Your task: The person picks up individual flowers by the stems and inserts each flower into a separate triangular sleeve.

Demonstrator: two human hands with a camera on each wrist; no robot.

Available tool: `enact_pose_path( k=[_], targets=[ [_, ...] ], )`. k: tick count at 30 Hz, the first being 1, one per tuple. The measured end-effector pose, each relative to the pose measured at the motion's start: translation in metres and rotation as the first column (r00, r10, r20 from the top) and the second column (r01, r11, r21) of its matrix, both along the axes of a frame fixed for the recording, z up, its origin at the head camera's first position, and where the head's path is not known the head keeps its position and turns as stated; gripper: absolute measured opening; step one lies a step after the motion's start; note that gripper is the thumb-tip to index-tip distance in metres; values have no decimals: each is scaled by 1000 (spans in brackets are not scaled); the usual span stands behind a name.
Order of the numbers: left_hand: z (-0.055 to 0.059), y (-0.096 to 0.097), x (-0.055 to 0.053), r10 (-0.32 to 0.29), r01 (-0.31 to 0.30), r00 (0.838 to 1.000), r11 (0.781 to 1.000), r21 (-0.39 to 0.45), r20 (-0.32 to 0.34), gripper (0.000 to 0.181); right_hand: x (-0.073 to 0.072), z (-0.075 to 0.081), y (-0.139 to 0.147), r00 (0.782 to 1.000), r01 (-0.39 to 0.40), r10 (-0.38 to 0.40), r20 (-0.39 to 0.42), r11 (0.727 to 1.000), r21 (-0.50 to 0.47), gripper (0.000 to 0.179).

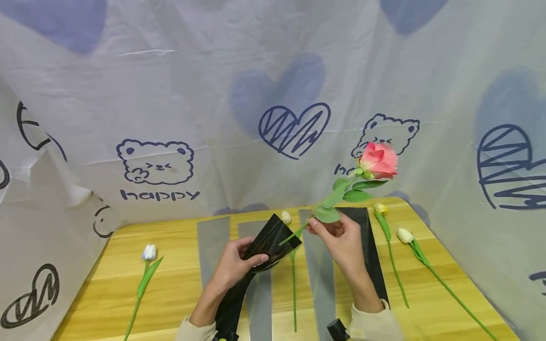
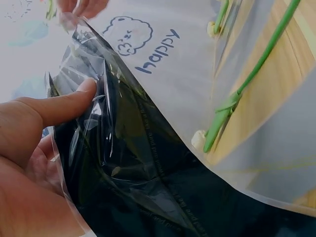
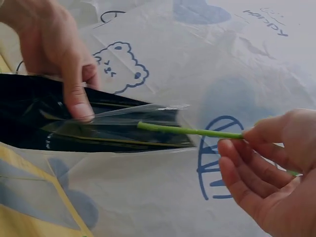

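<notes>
My left hand [image 1: 237, 261] grips a black plastic flower sleeve [image 1: 269, 242], its thumb pressed on the front and its open mouth turned up toward the right. Between thumb and fingertips, my right hand [image 1: 341, 239] pinches the green stem [image 3: 192, 130] of a pink rose [image 1: 378, 161]. The bloom and leaves rise above that hand, tilted to the right. The stem's cut end lies at the sleeve's mouth in the head view, and the right wrist view shows it overlapping the clear film there. Wrinkled film with printed lettering covers the sleeve [image 2: 118, 128] in the left wrist view.
On the wooden table [image 1: 102, 293] lie a white tulip [image 1: 149, 253] at left, a pale tulip [image 1: 293, 265] in the middle, and a yellow tulip [image 1: 381, 209] and a cream tulip [image 1: 405, 235] at right. Black and grey sleeves [image 1: 214, 241] lie beneath the hands. A printed cloth [image 1: 213, 94] hangs behind.
</notes>
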State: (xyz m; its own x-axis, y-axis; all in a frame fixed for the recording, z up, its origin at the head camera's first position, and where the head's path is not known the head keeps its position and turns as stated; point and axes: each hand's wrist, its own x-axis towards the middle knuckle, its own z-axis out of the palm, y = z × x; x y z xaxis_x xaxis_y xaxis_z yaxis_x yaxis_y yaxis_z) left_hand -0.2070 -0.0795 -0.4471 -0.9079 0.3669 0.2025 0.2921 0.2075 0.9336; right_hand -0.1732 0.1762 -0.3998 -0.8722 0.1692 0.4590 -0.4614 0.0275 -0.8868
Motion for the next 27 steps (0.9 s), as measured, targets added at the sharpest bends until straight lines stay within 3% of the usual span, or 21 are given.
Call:
enact_pose_path(
  k=[9,18,22,27],
  targets=[
    [7,4,5,28,-28,999,1000,8,20,14,2,-1,-6,994,-76,62,89,985,155,35],
    [11,14,9,7,-15,997,994,-105,-75,11,2,-2,-1,984,-156,117,134,932,328,32],
    [13,17,11,-25,18,998,993,-114,-63,11,2,-2,-1,969,-207,142,204,915,346,39],
    [13,20,14,-46,40,997,994,-104,-54,11,3,-3,-1,954,-225,136,268,914,338,51]
  ],
)
